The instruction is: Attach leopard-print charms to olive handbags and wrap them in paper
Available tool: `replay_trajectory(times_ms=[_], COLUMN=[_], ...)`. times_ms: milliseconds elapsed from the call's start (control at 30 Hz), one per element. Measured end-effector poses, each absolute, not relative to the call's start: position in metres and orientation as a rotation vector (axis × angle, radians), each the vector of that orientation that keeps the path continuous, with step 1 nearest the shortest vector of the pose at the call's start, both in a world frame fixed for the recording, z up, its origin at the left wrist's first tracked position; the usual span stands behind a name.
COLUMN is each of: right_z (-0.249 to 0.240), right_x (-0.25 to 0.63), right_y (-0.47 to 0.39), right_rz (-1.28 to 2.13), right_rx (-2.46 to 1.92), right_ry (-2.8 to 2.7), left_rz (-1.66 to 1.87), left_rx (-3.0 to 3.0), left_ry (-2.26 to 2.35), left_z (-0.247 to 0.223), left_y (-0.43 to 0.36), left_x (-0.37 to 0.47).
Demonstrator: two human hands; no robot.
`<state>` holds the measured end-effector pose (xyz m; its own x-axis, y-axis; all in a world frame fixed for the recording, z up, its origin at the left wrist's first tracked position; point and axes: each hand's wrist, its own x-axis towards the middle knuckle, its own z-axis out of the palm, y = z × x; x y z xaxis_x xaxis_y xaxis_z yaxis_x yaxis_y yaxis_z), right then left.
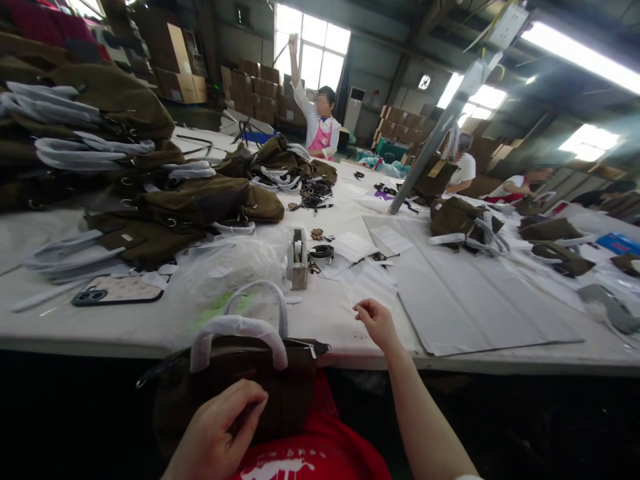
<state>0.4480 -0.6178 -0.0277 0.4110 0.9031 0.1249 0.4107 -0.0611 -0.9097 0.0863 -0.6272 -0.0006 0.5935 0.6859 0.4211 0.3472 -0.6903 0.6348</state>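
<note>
A dark brown bag (285,393) with paper-wrapped handles stands against the table's near edge, its zipper pull at the right end. My left hand (225,420) is in front of the bag with its fingers curled together; whatever lies between them, if anything, is too small to make out. Over the table edge, right of the bag, my right hand (374,321) has thumb and fingertips pinched near white paper sheets (375,283); anything in that pinch is too small to name. A tape dispenser (299,260) and a coiled black strap (321,252) lie beyond the bag.
Brown bags (150,220) are heaped at the left behind a phone (120,291) and clear plastic (235,267). Grey-white sheets (465,293) cover the right side, with a metal post (430,153) behind. A person in a pink apron (320,139) raises an arm across the table; others are at the right.
</note>
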Motion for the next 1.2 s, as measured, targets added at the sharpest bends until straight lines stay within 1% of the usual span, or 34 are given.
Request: replay_trajectory(times_ms=[133,233,400,567,700,767,867,933,1100,1200], right_z=[-0.032,-0.038,-0.040,-0.043,-0.051,-0.054,-0.060,-0.068,-0.092,-0.097], right_x=[0.439,0.426,0.414,0.417,0.429,0.438,0.451,0.456,0.460,0.460], right_y=[-0.649,-0.667,-0.680,-0.693,-0.700,-0.693,-0.667,-0.641,-0.585,-0.575], right_rz=[0.474,0.476,0.473,0.630,0.642,0.535,0.206,0.051,-0.045,-0.094], right_rx=[-1.874,-1.921,-1.866,-1.761,-1.798,-1.827,-1.835,-1.851,-2.058,-2.141], right_ry=[-1.451,-1.505,-1.421,-1.275,-1.215,-1.271,-1.462,-1.656,-1.982,-2.009], left_rz=[0.862,0.745,0.493,0.172,0.061,0.038,0.049,0.063,0.128,0.355], left_rx=[2.314,2.351,2.473,2.590,2.582,2.588,2.620,2.647,2.696,2.586], left_ry=[0.859,0.715,0.491,0.505,0.589,0.647,0.701,0.706,0.642,0.395], left_z=[-0.002,0.005,0.016,-0.002,-0.015,-0.017,-0.015,-0.014,0.001,0.021], left_y=[-0.626,-0.627,-0.617,-0.595,-0.580,-0.577,-0.578,-0.582,-0.596,-0.612], left_x=[0.083,0.101,0.177,0.266,0.298,0.302,0.301,0.297,0.272,0.238])
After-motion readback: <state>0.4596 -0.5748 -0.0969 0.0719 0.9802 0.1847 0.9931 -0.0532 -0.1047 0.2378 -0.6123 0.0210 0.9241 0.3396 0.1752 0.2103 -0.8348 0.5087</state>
